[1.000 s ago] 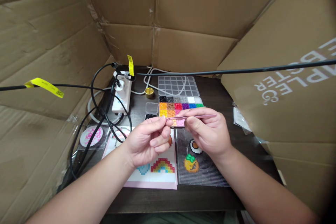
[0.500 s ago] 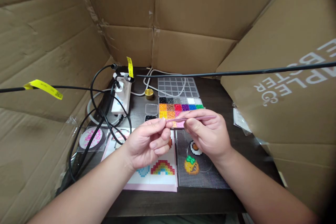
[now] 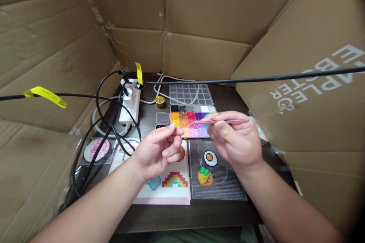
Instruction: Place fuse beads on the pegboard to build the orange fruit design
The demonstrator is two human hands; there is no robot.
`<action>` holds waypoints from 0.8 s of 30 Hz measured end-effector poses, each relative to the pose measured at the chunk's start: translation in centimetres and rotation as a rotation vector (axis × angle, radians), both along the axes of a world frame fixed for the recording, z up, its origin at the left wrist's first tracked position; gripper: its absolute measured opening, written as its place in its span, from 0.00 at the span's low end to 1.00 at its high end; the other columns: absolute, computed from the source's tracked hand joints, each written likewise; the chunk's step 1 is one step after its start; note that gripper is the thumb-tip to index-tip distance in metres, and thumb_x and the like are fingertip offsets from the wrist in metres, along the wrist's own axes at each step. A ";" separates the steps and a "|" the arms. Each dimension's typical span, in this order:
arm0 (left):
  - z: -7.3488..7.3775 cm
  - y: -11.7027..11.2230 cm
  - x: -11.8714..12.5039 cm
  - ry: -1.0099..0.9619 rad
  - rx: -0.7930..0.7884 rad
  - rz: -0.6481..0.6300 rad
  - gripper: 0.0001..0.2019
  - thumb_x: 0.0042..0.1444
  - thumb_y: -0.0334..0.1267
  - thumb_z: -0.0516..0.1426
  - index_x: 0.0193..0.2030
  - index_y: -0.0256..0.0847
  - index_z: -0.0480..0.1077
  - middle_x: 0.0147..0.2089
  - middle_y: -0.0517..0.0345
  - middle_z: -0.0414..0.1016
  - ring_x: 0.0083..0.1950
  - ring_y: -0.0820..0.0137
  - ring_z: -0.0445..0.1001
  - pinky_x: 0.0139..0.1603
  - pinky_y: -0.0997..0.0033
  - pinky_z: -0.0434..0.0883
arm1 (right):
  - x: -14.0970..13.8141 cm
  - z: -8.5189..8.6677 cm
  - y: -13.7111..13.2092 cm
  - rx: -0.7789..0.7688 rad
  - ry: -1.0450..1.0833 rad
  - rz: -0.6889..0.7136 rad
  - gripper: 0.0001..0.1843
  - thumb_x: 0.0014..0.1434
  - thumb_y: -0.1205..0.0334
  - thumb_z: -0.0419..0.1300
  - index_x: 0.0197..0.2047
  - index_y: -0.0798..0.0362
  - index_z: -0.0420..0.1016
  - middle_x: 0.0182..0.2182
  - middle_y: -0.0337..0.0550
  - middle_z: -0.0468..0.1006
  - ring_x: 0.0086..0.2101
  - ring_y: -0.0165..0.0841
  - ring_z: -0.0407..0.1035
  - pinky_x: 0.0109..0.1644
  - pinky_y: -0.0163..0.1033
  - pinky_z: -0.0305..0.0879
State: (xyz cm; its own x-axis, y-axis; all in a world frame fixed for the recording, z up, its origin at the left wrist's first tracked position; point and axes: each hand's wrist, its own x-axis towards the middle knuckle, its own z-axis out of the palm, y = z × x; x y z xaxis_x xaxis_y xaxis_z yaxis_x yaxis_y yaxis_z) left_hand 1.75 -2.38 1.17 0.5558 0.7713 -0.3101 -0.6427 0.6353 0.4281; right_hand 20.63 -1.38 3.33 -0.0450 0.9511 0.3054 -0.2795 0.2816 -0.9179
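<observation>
My right hand point(image 3: 236, 142) grips pink tweezers point(image 3: 225, 122), held level with the tips pointing left over a tray of sorted coloured beads point(image 3: 189, 119). My left hand point(image 3: 159, 152) hovers just left of the tips, thumb and forefinger pinched together; whatever is between them is too small to make out. Below my hands lie a pink pattern sheet point(image 3: 165, 182) with a rainbow and a clear pegboard point(image 3: 225, 186) bearing a fried-egg figure point(image 3: 210, 158) and an orange fruit figure point(image 3: 205, 176).
The dark table point(image 3: 199, 216) is walled in by cardboard point(image 3: 57, 45) on three sides. A white power strip point(image 3: 129, 102) with black cables point(image 3: 102, 129) sits at left, near a round pink bead piece point(image 3: 96, 149). An empty clear tray lid point(image 3: 190, 94) and a gold cap point(image 3: 159, 101) lie behind.
My right hand has drawn the tweezers to the right, away from my left fingertips, uncovering more of the bead tray. The left hand stays pinched in nearly the same place.
</observation>
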 end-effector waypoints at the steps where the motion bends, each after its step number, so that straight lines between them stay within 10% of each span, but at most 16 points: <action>1: 0.1 0.1 -0.1 0.028 -0.005 0.028 0.14 0.64 0.35 0.52 0.33 0.29 0.74 0.22 0.59 0.66 0.15 0.84 0.53 0.17 0.81 0.57 | 0.4 0.7 -0.3 0.033 0.012 -0.035 0.03 0.52 0.60 0.70 0.33 0.45 0.82 0.32 0.41 0.84 0.15 0.22 0.58 0.17 0.33 0.53; 5: 0.5 0.1 -0.2 0.086 -0.002 0.101 0.12 0.62 0.35 0.53 0.32 0.31 0.73 0.22 0.62 0.61 0.16 0.83 0.52 0.17 0.81 0.54 | 2.5 2.0 -3.3 0.162 -0.048 -0.257 0.05 0.53 0.61 0.70 0.34 0.41 0.82 0.33 0.38 0.84 0.21 0.28 0.69 0.19 0.35 0.62; 9: 0.5 0.0 -0.1 0.126 0.020 0.097 0.09 0.60 0.33 0.54 0.31 0.32 0.71 0.22 0.64 0.59 0.17 0.83 0.51 0.18 0.80 0.55 | 4.4 -1.2 -7.9 0.164 -0.165 -0.398 0.07 0.56 0.66 0.67 0.36 0.44 0.82 0.34 0.39 0.84 0.32 0.34 0.78 0.32 0.40 0.76; 15: 0.4 0.1 0.1 0.166 0.041 0.096 0.08 0.60 0.34 0.55 0.31 0.34 0.70 0.21 0.65 0.57 0.17 0.82 0.52 0.18 0.79 0.55 | 5.5 -6.9 -12.3 -0.029 -0.492 -0.440 0.09 0.57 0.70 0.63 0.35 0.46 0.83 0.35 0.42 0.84 0.35 0.37 0.79 0.42 0.45 0.77; 24: 0.4 0.0 0.2 0.224 0.076 0.104 0.09 0.61 0.33 0.53 0.30 0.34 0.69 0.21 0.65 0.55 0.17 0.82 0.52 0.19 0.79 0.54 | 5.7 -7.4 -12.9 0.004 -0.636 -0.401 0.11 0.56 0.72 0.63 0.36 0.47 0.83 0.35 0.42 0.85 0.35 0.36 0.79 0.44 0.43 0.77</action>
